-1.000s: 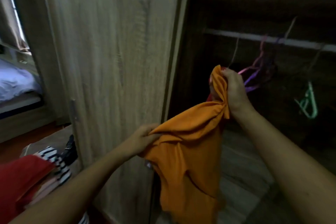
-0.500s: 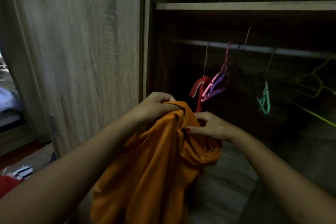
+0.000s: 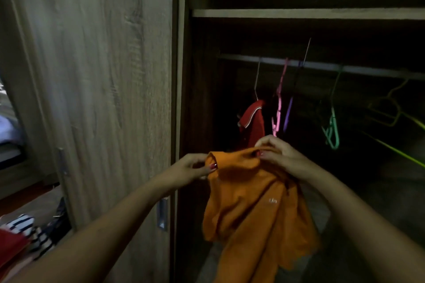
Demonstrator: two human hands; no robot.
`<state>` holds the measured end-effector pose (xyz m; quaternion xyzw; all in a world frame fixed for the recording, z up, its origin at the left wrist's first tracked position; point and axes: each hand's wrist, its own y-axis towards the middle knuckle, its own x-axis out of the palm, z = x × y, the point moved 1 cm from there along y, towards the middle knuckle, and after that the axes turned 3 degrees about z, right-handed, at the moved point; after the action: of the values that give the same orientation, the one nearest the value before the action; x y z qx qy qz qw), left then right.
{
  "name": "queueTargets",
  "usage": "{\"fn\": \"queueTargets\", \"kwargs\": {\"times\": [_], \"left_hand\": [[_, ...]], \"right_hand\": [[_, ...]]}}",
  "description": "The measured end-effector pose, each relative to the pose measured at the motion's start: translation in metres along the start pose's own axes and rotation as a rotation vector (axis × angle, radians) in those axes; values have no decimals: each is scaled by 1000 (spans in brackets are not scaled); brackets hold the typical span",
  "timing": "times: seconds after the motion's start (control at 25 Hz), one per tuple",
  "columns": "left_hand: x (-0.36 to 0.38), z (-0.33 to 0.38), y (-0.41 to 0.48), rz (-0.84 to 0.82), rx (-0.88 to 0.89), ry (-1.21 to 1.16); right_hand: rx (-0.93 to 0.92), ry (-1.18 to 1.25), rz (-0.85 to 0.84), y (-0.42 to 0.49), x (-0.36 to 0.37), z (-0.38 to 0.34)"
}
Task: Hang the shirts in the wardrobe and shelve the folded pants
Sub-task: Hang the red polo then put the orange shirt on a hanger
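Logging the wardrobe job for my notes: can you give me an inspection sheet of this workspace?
Surface: wardrobe floor, dim, partly behind the shirt.
Job's things: orange shirt held up before the rail; red shirt hangs on the rail.
Clutter: striped and red clothes, lower left.
Hands: left hand and right hand both pinch the orange shirt's top.
Cables: nothing seen.
Surroundings: wooden door, shelf above the rail, pink hanger, green hanger, yellow hanger.

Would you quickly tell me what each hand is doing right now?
Left hand: pinches the orange shirt at its top edge.
Right hand: grips the same shirt's top edge.
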<state>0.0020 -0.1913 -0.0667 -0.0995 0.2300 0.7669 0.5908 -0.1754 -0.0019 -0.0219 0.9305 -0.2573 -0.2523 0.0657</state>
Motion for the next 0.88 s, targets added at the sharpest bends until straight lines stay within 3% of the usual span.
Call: {"fn": "queueTargets", "kwargs": {"times": [0.12,0.2,0.44,0.52,0.6,0.72,0.88], "left_hand": [[12,19,15,-8,20,14],[21,22,19,-48,36,-13],[18,-13,3,-242,-22,-40],[11,-19,-2,-162,-16,-72],[0,-19,-1,-48,-21,-105],[3,-2,13,-114,-6,-86],[18,26,29,-149,-10,-80]], "right_hand": [[-14,-156,-185,-5,11,9],[-103,-189,-134,-7,16,9],[52,597,217,-20,-22,12],[6,679,350,-19,-39,12],[-14,524,387,-15,-49,17],[-120,59,396,-4,-51,17],[-328,-619,699,37,-62,1]]}}
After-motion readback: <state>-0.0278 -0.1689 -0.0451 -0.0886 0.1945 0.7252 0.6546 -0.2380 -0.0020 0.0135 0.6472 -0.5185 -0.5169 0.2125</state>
